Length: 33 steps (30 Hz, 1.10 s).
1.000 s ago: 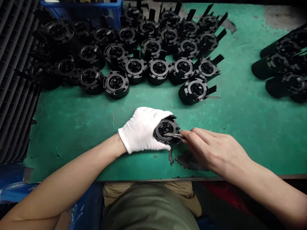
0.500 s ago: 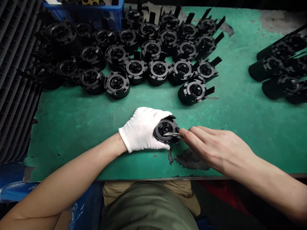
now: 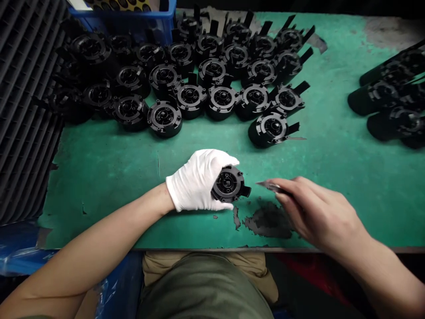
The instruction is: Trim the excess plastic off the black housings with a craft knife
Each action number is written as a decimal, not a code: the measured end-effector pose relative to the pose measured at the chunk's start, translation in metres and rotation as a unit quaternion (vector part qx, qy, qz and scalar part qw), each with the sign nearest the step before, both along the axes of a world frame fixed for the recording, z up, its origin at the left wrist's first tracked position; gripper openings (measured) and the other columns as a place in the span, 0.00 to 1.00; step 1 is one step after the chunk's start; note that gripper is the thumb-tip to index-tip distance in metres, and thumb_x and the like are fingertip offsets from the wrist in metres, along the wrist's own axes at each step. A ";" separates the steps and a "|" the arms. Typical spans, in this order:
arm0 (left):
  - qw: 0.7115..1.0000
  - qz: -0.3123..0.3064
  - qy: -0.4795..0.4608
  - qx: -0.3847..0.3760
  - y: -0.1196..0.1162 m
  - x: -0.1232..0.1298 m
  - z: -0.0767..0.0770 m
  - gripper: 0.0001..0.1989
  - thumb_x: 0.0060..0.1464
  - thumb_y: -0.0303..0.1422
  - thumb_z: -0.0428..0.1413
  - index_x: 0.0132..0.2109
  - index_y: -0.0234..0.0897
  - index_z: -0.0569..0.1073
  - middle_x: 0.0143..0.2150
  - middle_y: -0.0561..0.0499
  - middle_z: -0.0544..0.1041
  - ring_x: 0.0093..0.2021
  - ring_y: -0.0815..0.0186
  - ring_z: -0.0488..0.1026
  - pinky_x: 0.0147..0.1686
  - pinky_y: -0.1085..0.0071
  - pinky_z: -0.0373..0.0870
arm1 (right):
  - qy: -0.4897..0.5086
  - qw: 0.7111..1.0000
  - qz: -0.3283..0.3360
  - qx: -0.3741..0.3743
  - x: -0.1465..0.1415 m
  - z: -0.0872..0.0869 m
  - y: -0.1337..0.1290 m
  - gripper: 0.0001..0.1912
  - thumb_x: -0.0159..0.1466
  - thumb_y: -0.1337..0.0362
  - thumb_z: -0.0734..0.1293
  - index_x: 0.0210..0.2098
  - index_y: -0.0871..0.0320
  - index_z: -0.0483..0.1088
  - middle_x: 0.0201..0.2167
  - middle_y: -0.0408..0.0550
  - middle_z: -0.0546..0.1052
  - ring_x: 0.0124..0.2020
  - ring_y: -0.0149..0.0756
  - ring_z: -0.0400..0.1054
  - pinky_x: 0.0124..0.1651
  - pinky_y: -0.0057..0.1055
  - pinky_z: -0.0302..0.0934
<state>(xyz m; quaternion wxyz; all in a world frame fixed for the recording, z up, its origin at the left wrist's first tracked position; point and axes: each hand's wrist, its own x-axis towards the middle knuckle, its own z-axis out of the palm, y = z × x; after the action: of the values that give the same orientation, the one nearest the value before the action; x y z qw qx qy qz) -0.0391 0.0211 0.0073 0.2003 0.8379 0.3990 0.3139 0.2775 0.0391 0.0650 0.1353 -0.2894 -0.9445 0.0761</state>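
Note:
My left hand (image 3: pixel 198 180), in a white glove, is wrapped around a round black plastic housing (image 3: pixel 228 182) above the bench. The housing's ringed end, with small posts and a centre hub, faces up, and a tab sticks out on its right side. In my bare right hand (image 3: pixel 320 215) I grip a slim craft knife (image 3: pixel 266 184) by its handle. Its pointed metal blade aims left toward the housing, a short gap away from it. My right fingers hide most of the handle.
Several similar black housings (image 3: pixel 165 117) stand in rows across the back of the green bench top (image 3: pixel 109 164). More long black parts (image 3: pixel 381 126) lie at the right. A blue bin (image 3: pixel 133 21) sits at the back left, beside a dark slatted panel (image 3: pixel 26 110).
My right hand has drawn the knife back to the right, off the housing's face. The housing has turned in my left hand, and its tab now points right.

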 end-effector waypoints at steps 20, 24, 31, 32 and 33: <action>0.998 0.066 -0.003 0.004 -0.005 0.005 -0.015 0.54 0.47 0.76 0.66 0.62 0.38 0.64 0.57 0.37 0.77 0.55 0.42 0.81 0.58 0.41 0.78 | -0.052 0.998 -0.017 0.034 -0.024 -0.004 -0.022 0.11 0.81 0.66 0.66 0.59 0.63 0.74 0.33 0.41 0.74 0.28 0.31 0.69 0.32 0.32 0.60; 0.998 0.065 -0.007 0.024 -0.005 0.005 -0.016 0.54 0.49 0.76 0.66 0.63 0.38 0.63 0.56 0.37 0.77 0.55 0.42 0.81 0.58 0.43 0.78 | -0.047 0.999 0.000 0.023 -0.023 -0.004 -0.017 0.10 0.81 0.65 0.65 0.57 0.62 0.73 0.33 0.42 0.75 0.28 0.32 0.70 0.32 0.33 0.60; 0.998 0.065 0.001 -0.003 -0.005 0.005 -0.016 0.55 0.47 0.78 0.65 0.62 0.38 0.64 0.56 0.37 0.77 0.56 0.41 0.81 0.60 0.40 0.77 | -0.056 0.998 0.013 0.032 -0.025 0.001 -0.013 0.08 0.82 0.65 0.65 0.56 0.60 0.73 0.32 0.41 0.75 0.28 0.31 0.69 0.30 0.34 0.58; 0.998 0.066 0.002 -0.003 -0.005 0.005 -0.016 0.55 0.46 0.78 0.65 0.63 0.38 0.64 0.57 0.37 0.77 0.56 0.41 0.81 0.60 0.40 0.77 | -0.059 0.998 0.014 0.034 -0.026 0.002 -0.013 0.08 0.82 0.64 0.64 0.55 0.60 0.74 0.32 0.41 0.76 0.28 0.31 0.69 0.30 0.34 0.57; 0.998 0.066 0.003 -0.002 -0.005 0.005 -0.016 0.56 0.46 0.78 0.64 0.63 0.39 0.64 0.56 0.37 0.77 0.56 0.41 0.81 0.60 0.40 0.77 | -0.061 0.997 0.014 0.037 -0.026 0.004 -0.013 0.08 0.82 0.64 0.64 0.54 0.59 0.74 0.32 0.41 0.76 0.28 0.31 0.69 0.30 0.34 0.57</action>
<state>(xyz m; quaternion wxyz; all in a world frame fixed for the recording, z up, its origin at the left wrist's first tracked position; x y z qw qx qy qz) -0.0343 0.0161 -0.0088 0.1799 0.8101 0.4547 0.3234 0.2511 0.0261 0.0689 0.0868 -0.2751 -0.9572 0.0249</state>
